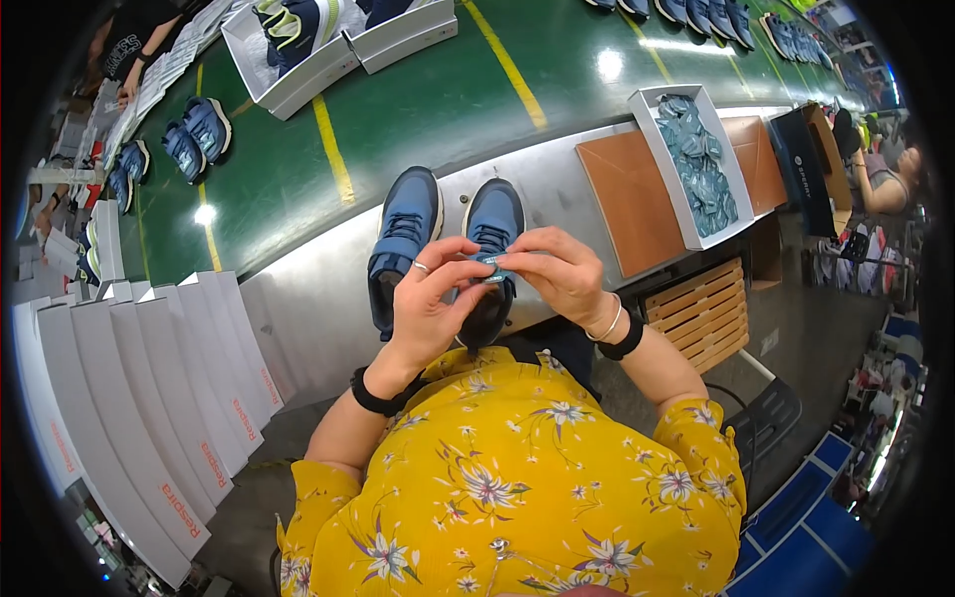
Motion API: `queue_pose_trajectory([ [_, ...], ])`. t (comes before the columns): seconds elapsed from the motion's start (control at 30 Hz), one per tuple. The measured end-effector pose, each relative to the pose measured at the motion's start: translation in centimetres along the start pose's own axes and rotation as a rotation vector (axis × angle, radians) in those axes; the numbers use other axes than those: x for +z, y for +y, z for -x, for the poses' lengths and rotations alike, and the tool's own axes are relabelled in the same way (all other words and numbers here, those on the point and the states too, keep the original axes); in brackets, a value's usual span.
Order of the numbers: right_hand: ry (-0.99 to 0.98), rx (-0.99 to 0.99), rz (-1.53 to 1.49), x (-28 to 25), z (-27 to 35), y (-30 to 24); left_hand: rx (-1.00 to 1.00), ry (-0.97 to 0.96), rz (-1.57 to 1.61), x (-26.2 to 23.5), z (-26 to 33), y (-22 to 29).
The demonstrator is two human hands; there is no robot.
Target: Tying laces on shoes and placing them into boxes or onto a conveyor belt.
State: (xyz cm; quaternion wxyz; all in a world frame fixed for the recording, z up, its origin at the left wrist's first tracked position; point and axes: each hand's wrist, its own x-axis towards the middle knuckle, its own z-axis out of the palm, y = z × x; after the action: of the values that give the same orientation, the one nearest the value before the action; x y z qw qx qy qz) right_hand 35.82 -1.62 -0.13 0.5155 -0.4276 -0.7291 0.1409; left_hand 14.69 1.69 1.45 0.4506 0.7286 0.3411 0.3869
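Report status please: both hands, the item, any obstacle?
Left hand and right hand pinch one small teal tag. Held above pair of blue shoes on metal bench. Nothing in the way.

Single head fisheye, looking steeply down, close over workbench (557, 169).

Fingers (468, 274) cover most of the small teal tag (489, 264); hands hide the blue shoes' (406, 234) heels; tag print too small to read.

Two blue shoes (448, 239) are counted on the bench (557, 169) (front edge), beside one white box (696, 164) of tags.
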Motion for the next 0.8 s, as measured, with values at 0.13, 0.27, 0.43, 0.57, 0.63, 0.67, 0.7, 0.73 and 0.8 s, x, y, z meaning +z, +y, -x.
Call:
queue_pose_trajectory([
  [0.13,0.082,0.123,0.092,1.0,0.3,1.0,0.288,-0.039,-0.291,-0.7,-1.9,-0.3],
  [0.27,0.023,0.546,-0.073,1.7,1.0,2.9,0.444,-0.208,-0.427,-2.8,-4.3,-0.4],
  [0.43,-0.092,0.659,-0.134,3.0,0.6,4.7,0.530,-0.418,-0.537,-5.0,-7.9,-0.2],
  [0.57,-0.080,0.544,-0.030,3.2,0.2,5.0,0.602,-0.620,-0.617,-4.9,-10.0,-2.3],
  [0.63,-0.086,0.612,-0.077,3.1,0.4,5.2,0.650,-0.669,-0.612,-4.5,-10.8,-3.6],
  [0.67,-0.083,0.620,-0.077,3.1,0.5,5.4,0.649,-0.676,-0.606,-4.3,-11.2,-4.1],
  [0.7,-0.094,0.618,-0.068,3.0,0.6,5.7,0.670,-0.692,-0.587,-4.1,-11.6,-4.5],
  [0.73,-0.105,0.615,-0.058,2.9,0.5,5.9,0.692,-0.707,-0.566,-3.7,-11.9,-4.9],
  [0.8,-0.141,0.610,-0.012,2.9,0.4,6.3,0.702,-0.730,-0.535,-3.2,-12.3,-5.8],
])
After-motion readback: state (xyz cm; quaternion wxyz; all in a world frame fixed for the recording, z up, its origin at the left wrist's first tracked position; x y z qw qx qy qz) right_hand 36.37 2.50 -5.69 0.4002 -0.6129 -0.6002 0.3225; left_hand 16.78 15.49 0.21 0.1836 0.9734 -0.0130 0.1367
